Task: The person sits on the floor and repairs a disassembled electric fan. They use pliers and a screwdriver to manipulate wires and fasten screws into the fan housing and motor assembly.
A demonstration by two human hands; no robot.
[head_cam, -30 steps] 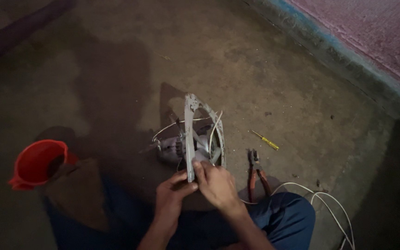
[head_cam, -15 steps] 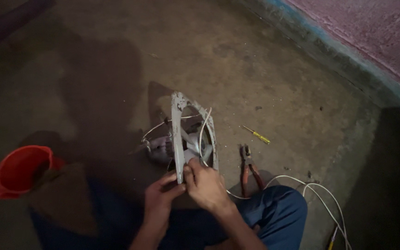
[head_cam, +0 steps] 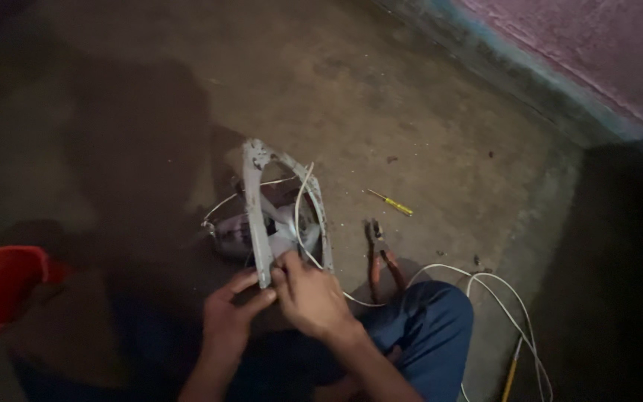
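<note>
Grey square-framed exhaust fan (head_cam: pixel 280 216) stands on edge on concrete floor (head_cam: pixel 411 112); left hand (head_cam: pixel 228 316) and right hand (head_cam: pixel 310 294) both pinch its lower frame. Orange-handled pliers (head_cam: pixel 379 257) just beside.

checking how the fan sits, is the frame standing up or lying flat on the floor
Standing on edge. The fan frame rises from the floor, its lower corner steadied by the left hand and right hand.
</note>
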